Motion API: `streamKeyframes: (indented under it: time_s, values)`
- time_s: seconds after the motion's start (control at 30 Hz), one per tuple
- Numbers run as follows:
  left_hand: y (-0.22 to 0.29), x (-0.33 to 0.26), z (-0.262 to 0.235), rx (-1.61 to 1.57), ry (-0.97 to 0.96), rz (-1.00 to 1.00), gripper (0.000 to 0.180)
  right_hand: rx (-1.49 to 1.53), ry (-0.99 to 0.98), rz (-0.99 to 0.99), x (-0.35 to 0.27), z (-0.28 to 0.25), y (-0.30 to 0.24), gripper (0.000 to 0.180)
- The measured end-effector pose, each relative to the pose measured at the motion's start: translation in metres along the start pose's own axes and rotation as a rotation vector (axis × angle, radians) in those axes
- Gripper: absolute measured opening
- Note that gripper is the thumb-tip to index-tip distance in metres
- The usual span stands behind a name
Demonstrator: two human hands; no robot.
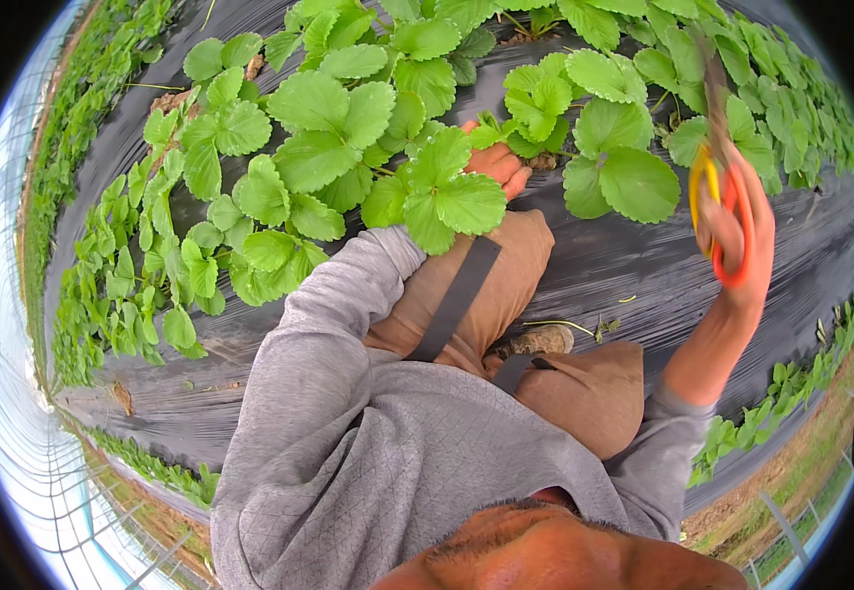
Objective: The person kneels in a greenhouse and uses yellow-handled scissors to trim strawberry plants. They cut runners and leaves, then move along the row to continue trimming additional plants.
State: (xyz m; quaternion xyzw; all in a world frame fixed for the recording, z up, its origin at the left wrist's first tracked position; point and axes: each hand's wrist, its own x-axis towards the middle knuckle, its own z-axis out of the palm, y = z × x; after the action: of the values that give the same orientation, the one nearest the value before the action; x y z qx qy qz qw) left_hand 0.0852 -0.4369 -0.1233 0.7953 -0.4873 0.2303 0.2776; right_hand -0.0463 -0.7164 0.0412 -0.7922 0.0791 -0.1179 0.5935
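A: Risk? R hand (737, 221) is closed on orange-yellow scissors (714, 211), upper right, blurred; blades could nick good leaves or the black plastic mulch (594, 261).

B: L hand (496, 162), top centre, reaches under the strawberry plant (348, 128); grip hidden, can't tell. Leaves broad, green, healthy.

Orange-and-yellow scissors (717, 202) raised, leafy strawberry plant (348, 138)

A: Packages, labels, signs, screens: any to list?

B: None in view. No package, label, sign or screen shows anywhere, from the near edge to the far edge of the planted bed.

A: Entry closed?

B: Nil items recorded.
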Motion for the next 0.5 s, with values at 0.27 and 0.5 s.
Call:
streamKeyframes:
  time_s: [0.27, 0.5]
  values:
    - [-0.003, -0.004, 0.003, -0.016, -0.054, -0.009, 0.011, -0.446, -0.476, 0.321, 0.143, 0.045, 0.016, 0.048]
    - [0.002, -0.008, 0.008, -0.013, -0.092, -0.119, 0.013, -0.315, -0.521, 0.303, 0.185, 0.044, 0.071, 0.023]
